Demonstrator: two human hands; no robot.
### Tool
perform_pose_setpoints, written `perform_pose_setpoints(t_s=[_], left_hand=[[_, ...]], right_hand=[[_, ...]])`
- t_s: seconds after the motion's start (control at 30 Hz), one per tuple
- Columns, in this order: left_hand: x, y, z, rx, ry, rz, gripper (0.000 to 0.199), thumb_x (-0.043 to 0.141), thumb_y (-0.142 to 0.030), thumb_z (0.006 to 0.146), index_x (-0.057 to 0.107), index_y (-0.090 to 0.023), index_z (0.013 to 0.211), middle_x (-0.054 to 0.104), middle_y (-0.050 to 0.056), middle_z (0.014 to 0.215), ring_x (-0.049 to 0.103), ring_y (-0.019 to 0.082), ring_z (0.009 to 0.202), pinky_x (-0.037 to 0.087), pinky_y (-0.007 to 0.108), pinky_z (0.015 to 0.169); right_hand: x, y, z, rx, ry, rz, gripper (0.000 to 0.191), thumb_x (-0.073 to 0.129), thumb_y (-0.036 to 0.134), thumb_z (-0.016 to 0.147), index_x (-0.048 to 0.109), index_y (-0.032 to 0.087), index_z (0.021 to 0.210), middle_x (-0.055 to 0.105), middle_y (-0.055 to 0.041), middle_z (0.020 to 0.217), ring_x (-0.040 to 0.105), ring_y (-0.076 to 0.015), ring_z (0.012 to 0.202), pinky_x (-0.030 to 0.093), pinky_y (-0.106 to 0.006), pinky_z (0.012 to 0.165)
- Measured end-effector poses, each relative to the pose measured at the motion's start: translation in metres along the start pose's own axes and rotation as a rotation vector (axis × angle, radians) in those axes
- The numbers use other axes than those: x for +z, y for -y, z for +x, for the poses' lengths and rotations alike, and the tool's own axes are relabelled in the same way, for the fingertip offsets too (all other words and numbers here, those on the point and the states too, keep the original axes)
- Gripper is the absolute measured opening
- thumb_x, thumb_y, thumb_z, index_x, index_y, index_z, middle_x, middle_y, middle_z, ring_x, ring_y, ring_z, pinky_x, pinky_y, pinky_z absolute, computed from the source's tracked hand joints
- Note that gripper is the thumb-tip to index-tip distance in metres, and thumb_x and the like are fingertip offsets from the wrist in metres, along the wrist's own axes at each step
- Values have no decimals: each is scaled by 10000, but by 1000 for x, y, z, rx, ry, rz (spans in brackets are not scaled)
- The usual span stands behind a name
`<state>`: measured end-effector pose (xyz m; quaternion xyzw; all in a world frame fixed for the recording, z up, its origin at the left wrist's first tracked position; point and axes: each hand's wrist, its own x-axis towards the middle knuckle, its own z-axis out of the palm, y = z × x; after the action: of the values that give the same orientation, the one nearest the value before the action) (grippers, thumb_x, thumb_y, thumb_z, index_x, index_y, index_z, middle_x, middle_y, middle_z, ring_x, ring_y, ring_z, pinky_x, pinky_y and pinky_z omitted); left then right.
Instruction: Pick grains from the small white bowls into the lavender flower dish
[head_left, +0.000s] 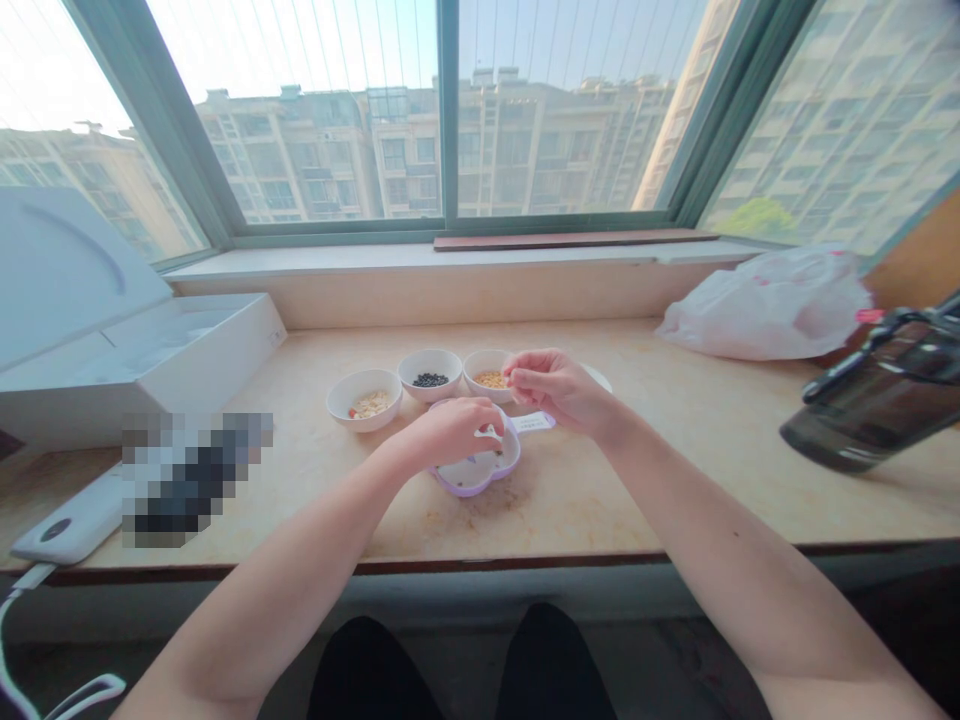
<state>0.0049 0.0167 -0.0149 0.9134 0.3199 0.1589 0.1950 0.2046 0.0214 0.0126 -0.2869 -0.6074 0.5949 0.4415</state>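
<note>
My left hand (450, 436) hangs over a purple-rimmed white dish (471, 490) with a handle. Its fingers are curled together, and whatever they hold, if anything, does not show. A few small dark bits lie in the dish. Higher up and to the right, my right hand (559, 388) is closed in a pinch beside a white bowl of yellow grains (491, 380); I cannot make out anything between its fingertips. Left of that bowl stand a bowl of black beans (430, 380) and a bowl of pale flakes (372, 404). Behind my right hand, a white dish edge (600, 378) peeks out.
At the left are an open white box (202, 350) and a white power bank (71, 520) with a cable, beside a blurred-out dark patch. A white plastic bag (772, 305) and a dark jug (862, 420) are at the right. Windows rise behind the counter (675, 480).
</note>
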Motion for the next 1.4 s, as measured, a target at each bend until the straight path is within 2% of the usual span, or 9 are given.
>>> perform_pose_setpoints(t_s=[0.2, 0.3, 0.63, 0.77, 0.87, 1.07, 1.17, 1.3, 1.4], left_hand=[[3, 1, 2, 0, 27, 29, 49, 724, -237, 798, 755, -243, 837, 698, 24, 927, 617, 195, 830, 432, 284, 794], [3, 0, 2, 8, 29, 41, 60, 690, -204, 809, 741, -235, 812, 689, 27, 921, 611, 193, 827, 429, 287, 799], [11, 1, 4, 29, -69, -3, 196, 633, -191, 820, 579, -206, 633, 594, 33, 744, 508, 176, 683, 437, 302, 731], [12, 8, 3, 78, -67, 10, 242, 544, -167, 876, 525, -208, 638, 584, 44, 767, 479, 172, 663, 389, 299, 667], [8, 10, 0, 41, -50, -14, 194, 511, -139, 881, 509, -209, 700, 566, 38, 805, 465, 173, 680, 350, 309, 670], [-8, 5, -1, -189, -196, -259, 268, 417, -288, 990, 424, -222, 730, 472, -3, 717, 429, 165, 672, 312, 311, 656], [-12, 1, 0, -309, -208, -531, 320, 421, -366, 1002, 411, -216, 719, 399, -30, 660, 351, 136, 599, 273, 295, 601], [-15, -5, -1, -292, -193, -980, 383, 517, -452, 969, 405, -196, 708, 355, -39, 675, 318, 99, 589, 262, 256, 574], [-17, -6, -1, -282, -192, -1195, 377, 640, -459, 912, 457, -176, 743, 365, -36, 717, 324, 82, 601, 263, 231, 563]], right_hand=[[3, 1, -1, 51, 71, 16, 268, 894, 362, 631, 747, 162, 733, 564, 33, 581, 437, -72, 522, 358, -223, 502], [1, 0, -1, 50, 80, 11, 256, 889, 352, 646, 748, 157, 734, 579, 28, 596, 444, -67, 525, 360, -222, 512], [1, 1, 0, 48, 98, -2, 292, 888, 387, 657, 724, 161, 744, 537, 45, 573, 423, -71, 522, 332, -224, 506], [0, 2, 0, 34, 121, 25, 364, 870, 474, 687, 687, 165, 749, 573, 29, 641, 399, -64, 517, 312, -223, 488], [-1, 2, 0, 31, 135, 53, 392, 834, 514, 736, 645, 171, 744, 593, 20, 689, 393, -58, 519, 308, -218, 487], [1, 4, -1, 53, 124, 59, 403, 778, 529, 803, 584, 179, 760, 583, 28, 696, 406, -58, 526, 286, -209, 488], [2, 4, -1, 52, 108, 59, 418, 745, 556, 824, 553, 189, 769, 571, 28, 696, 412, -68, 531, 294, -214, 492], [-5, 2, 1, 19, 81, -14, 429, 666, 592, 872, 536, 195, 776, 564, 20, 706, 413, -78, 545, 304, -222, 511], [-20, 3, 5, -21, -36, -287, 445, 578, 616, 908, 541, 195, 770, 595, -4, 719, 432, -96, 553, 314, -245, 525]])
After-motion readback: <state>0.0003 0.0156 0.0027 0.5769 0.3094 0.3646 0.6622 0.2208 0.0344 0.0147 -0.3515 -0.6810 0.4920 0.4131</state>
